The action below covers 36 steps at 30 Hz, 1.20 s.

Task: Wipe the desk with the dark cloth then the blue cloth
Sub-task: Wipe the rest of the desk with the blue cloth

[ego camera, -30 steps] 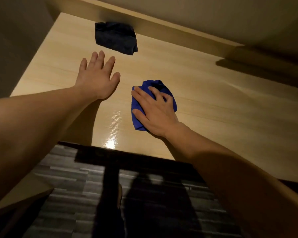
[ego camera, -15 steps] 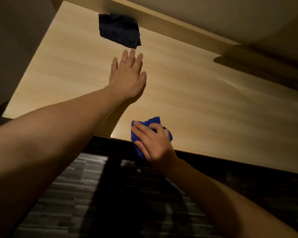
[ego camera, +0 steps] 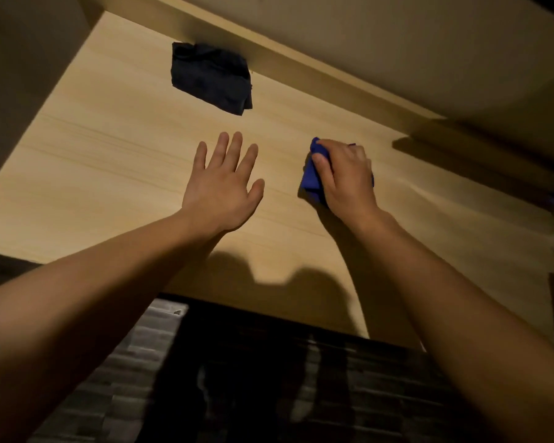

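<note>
The right hand (ego camera: 346, 179) presses down on the blue cloth (ego camera: 312, 174), its grip closed around the bunched fabric, with the thumb curled over the cloth's left edge and only the left part and a sliver at the right showing past the knuckles. The left hand (ego camera: 221, 187) lies flat, palm down, on the pale wood-grain worktop (ego camera: 109, 155), fingers spread and holding nothing, just left of the blue cloth with a bare strip between them. The dark cloth (ego camera: 210, 78) sits crumpled well beyond the left hand, its far side touching the raised back ledge (ego camera: 317, 75) of the worktop. No writing or label can be read on either cloth or on the wood. Left of the hands the surface runs bare to the side wall (ego camera: 23, 75); on the right it stays open up to a shadowed block near the far edge. The near edge lies under the forearms, with dark striped flooring (ego camera: 135, 362) below it.
</note>
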Motion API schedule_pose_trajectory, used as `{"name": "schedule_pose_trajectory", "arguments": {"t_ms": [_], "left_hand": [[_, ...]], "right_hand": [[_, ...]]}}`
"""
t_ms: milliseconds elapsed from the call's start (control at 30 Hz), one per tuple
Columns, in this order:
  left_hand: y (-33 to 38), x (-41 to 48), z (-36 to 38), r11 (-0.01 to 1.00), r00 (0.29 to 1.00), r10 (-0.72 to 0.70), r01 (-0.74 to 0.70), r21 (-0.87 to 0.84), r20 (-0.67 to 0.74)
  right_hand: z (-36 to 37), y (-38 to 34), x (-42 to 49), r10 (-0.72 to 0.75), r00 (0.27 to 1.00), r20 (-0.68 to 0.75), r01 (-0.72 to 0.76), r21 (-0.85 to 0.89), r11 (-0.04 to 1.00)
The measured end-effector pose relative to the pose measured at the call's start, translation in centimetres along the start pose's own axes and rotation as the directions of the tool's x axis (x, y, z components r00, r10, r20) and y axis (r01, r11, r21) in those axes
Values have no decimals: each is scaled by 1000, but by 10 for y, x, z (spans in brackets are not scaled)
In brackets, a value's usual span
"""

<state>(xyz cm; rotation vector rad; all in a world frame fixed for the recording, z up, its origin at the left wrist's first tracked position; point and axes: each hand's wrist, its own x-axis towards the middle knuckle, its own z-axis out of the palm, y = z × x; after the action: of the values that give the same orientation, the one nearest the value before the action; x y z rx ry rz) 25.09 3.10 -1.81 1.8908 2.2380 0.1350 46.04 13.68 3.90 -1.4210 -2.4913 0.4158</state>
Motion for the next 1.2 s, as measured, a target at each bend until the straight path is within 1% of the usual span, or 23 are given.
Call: {"name": "schedule_pose_trajectory", "arguments": {"t_ms": [67, 167, 267, 300, 500, 667, 867, 1067, 1200], "left_hand": [[2, 0, -1, 1000, 1000, -9, 9, 10, 1], [2, 1, -1, 999, 1000, -14, 13, 44, 9], [3, 0, -1, 998, 999, -36, 35, 59, 20], [3, 0, -1, 997, 999, -42, 41, 62, 19], [7, 2, -3, 995, 998, -59, 56, 78, 32], [9, 3, -7, 994, 995, -77, 72, 85, 66], [9, 4, -9, 993, 993, -81, 73, 92, 84], [9, 5, -9, 993, 994, -81, 75, 89, 67], [8, 3, -8, 996, 997, -62, 58, 66, 53]], "right_hand": [[3, 14, 42, -29, 1000, 5, 29, -78, 997], [11, 29, 92, -50, 998, 36, 54, -115, 992], [26, 45, 111, -49, 983, 174, 92, -248, 964], [30, 50, 111, -42, 977, 208, 98, -266, 959], [35, 60, 102, -47, 959, 279, 119, -246, 962], [35, 60, 82, -74, 961, 266, 138, -230, 963], [37, 52, 46, -87, 959, 271, 159, -256, 954], [40, 39, -10, -86, 959, 269, 151, -232, 961], [39, 26, -57, -79, 953, 294, 143, -204, 969]]}}
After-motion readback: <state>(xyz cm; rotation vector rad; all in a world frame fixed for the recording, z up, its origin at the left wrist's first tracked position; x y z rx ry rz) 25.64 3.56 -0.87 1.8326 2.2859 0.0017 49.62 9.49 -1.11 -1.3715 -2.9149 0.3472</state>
